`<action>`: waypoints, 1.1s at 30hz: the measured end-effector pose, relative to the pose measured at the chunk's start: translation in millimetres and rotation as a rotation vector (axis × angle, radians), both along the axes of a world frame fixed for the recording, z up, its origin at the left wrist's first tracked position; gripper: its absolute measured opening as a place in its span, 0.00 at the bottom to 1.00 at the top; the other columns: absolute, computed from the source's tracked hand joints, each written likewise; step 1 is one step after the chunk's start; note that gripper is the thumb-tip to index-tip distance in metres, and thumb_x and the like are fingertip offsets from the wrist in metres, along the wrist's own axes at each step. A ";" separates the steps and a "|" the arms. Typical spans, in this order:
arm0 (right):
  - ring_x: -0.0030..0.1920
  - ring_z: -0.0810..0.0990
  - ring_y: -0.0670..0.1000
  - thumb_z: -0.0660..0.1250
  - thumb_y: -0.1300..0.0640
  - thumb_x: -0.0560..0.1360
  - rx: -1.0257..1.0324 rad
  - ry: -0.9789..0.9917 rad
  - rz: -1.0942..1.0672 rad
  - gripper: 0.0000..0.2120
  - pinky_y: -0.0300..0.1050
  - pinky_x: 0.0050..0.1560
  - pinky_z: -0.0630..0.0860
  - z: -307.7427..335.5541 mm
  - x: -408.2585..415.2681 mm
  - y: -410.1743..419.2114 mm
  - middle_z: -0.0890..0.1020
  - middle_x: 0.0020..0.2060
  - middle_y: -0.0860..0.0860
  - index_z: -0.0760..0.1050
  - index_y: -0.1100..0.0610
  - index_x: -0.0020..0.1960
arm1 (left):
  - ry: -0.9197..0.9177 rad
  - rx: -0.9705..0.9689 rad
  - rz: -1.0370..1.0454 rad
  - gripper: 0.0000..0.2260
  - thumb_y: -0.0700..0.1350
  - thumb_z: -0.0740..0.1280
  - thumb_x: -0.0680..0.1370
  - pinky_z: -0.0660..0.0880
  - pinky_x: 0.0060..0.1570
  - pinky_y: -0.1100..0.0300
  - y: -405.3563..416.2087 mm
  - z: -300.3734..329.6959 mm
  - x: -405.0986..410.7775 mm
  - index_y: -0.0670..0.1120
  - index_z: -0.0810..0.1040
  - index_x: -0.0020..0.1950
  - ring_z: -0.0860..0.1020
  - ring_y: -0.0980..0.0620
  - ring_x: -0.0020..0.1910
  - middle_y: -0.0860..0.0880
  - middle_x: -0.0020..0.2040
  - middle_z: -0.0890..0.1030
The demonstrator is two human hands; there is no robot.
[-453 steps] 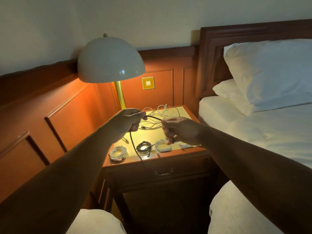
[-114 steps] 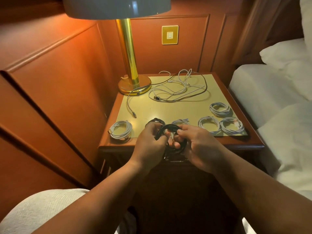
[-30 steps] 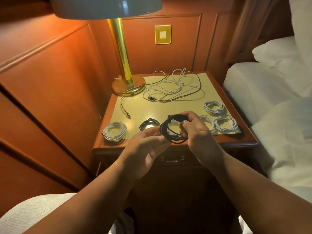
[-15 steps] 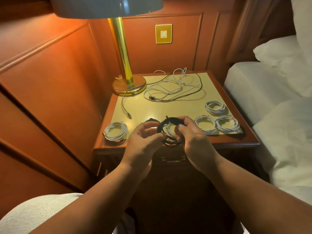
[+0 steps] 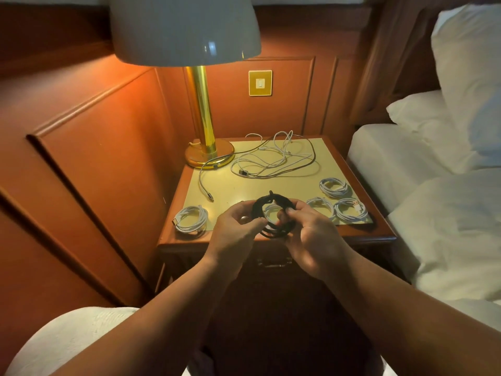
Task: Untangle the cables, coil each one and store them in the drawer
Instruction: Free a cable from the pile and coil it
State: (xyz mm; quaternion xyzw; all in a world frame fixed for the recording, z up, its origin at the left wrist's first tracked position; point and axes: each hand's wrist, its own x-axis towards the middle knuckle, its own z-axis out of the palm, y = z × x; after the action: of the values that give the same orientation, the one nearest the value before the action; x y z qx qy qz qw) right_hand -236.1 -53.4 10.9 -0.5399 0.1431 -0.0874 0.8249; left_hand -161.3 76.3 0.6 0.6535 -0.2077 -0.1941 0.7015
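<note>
Far left: orange-brown wooden wall panelling (image 5: 103, 147) runs behind and beside the stand. A white fabric-covered cushion or knee (image 5: 70, 340) sits at bottom left; cannot tell which.

Wooden bedside worktop with a pale yellow inset top (image 5: 233, 185). On its front left corner lies a coiled white cable with a gold plug (image 5: 191, 219). Behind it a loose grey cable end (image 5: 204, 183) trails from the round base of the brass lamp with a white dome shade (image 5: 202, 109), which stands at the back left corner. A gold wall switch plate (image 5: 260, 83) sits on the panel behind.

Back centre: a tangle of loose white and dark cables (image 5: 273, 158), uncoiled, spread flat on the worktop.

Front centre, above the worktop's front edge: left hand (image 5: 235, 234) and right hand (image 5: 311, 240) together hold a coiled black cable (image 5: 272, 215) upright. Left fingers (image 5: 244, 213) curl round the coil's left side; right fingers (image 5: 294, 210) pinch its right side. One short black end sticks up at the top of the coil. Part of another white coil shows through the ring.

Below the hands, the closed wooden drawer with a metal pull handle (image 5: 273, 263); mostly in shadow.

Front right of the worktop: three coiled white cables (image 5: 341, 204), close together, one behind the other two.

Far right: a bed with white sheets and pillows (image 5: 447, 185) just beside the stand.
</note>
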 end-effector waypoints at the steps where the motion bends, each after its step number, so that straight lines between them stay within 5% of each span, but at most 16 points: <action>1: 0.53 0.79 0.57 0.52 0.58 0.84 0.005 0.015 -0.015 0.15 0.56 0.60 0.76 2.5 -1.9 0.4 0.81 0.47 0.57 0.75 0.60 0.60 | -0.063 0.043 0.023 0.12 0.35 0.71 0.76 0.78 0.48 0.65 0.8 2.1 -2.5 0.52 0.80 0.52 0.83 0.57 0.50 0.52 0.48 0.85; 3: 0.51 0.80 0.56 0.52 0.60 0.84 -0.006 0.036 -0.015 0.14 0.55 0.57 0.78 12.5 -7.4 3.5 0.79 0.46 0.58 0.75 0.62 0.59 | -0.083 0.084 0.034 0.11 0.34 0.67 0.78 0.78 0.48 0.64 1.4 8.2 -7.8 0.50 0.78 0.54 0.82 0.54 0.51 0.49 0.50 0.83; 6: 0.48 0.84 0.54 0.52 0.61 0.84 -0.078 0.049 -0.005 0.13 0.50 0.48 0.81 28.3 -15.9 9.5 0.82 0.43 0.57 0.74 0.64 0.56 | 0.144 -0.057 -0.082 0.11 0.33 0.64 0.79 0.81 0.53 0.51 4.2 18.3 -15.8 0.44 0.75 0.59 0.83 0.46 0.52 0.42 0.54 0.81; 11: 0.54 0.78 0.58 0.55 0.61 0.82 -0.157 0.162 -0.009 0.11 0.56 0.58 0.71 51.3 -23.1 9.8 0.79 0.43 0.57 0.76 0.61 0.48 | 0.413 -0.414 -0.225 0.20 0.35 0.67 0.75 0.77 0.47 0.52 15.8 34.0 -19.0 0.44 0.72 0.66 0.81 0.50 0.42 0.45 0.42 0.80; 15: 0.51 0.75 0.54 0.59 0.58 0.79 0.019 0.220 0.093 0.10 0.54 0.57 0.65 64.7 -25.3 4.2 0.79 0.36 0.52 0.79 0.57 0.48 | 0.439 -0.497 -0.198 0.23 0.35 0.69 0.74 0.77 0.43 0.52 16.8 44.0 -15.2 0.49 0.72 0.67 0.79 0.52 0.38 0.45 0.44 0.78; 20: 0.51 0.78 0.53 0.64 0.53 0.80 -0.011 0.227 0.117 0.08 0.53 0.56 0.66 67.3 -16.0 0.8 0.80 0.36 0.51 0.79 0.55 0.46 | 0.342 -0.505 -0.149 0.21 0.36 0.65 0.76 0.79 0.39 0.57 13.9 50.9 -9.6 0.51 0.71 0.67 0.78 0.54 0.34 0.47 0.39 0.77; 23: 0.52 0.80 0.53 0.65 0.55 0.80 -0.067 0.282 0.062 0.07 0.51 0.55 0.71 61.9 -8.8 -4.0 0.82 0.39 0.52 0.78 0.57 0.47 | 0.232 -0.360 -0.063 0.18 0.33 0.65 0.79 0.81 0.39 0.57 7.8 48.1 -2.3 0.48 0.73 0.65 0.80 0.51 0.35 0.46 0.38 0.79; 26: 0.55 0.79 0.55 0.65 0.60 0.80 -0.259 0.337 0.029 0.05 0.49 0.58 0.75 54.6 -0.9 -17.6 0.81 0.51 0.57 0.79 0.60 0.49 | 0.023 -0.066 -0.001 0.15 0.35 0.68 0.79 0.82 0.45 0.53 -2.9 42.4 11.4 0.45 0.76 0.65 0.83 0.48 0.43 0.44 0.47 0.84; 29: 0.53 0.79 0.56 0.65 0.59 0.80 -0.524 0.340 0.037 0.06 0.49 0.55 0.75 50.0 12.7 -37.2 0.81 0.48 0.57 0.80 0.60 0.49 | -0.101 0.147 -0.017 0.15 0.38 0.70 0.78 0.82 0.51 0.50 -21.4 40.1 29.4 0.43 0.77 0.65 0.84 0.47 0.49 0.44 0.51 0.83; 33: 0.50 0.81 0.54 0.68 0.58 0.78 -0.820 0.350 -0.016 0.03 0.47 0.49 0.78 42.0 43.6 -68.7 0.82 0.47 0.54 0.79 0.55 0.51 | -0.247 0.370 -0.040 0.15 0.40 0.71 0.78 0.77 0.42 0.61 -56.9 31.9 62.8 0.43 0.77 0.65 0.82 0.49 0.49 0.46 0.52 0.82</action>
State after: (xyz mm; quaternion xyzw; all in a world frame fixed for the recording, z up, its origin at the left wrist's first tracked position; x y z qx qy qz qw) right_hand -192.5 -122.1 53.0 -0.8279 0.2383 -0.0505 0.5052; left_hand -98.4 19.4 32.5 0.7856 -0.2659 -0.1615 0.5349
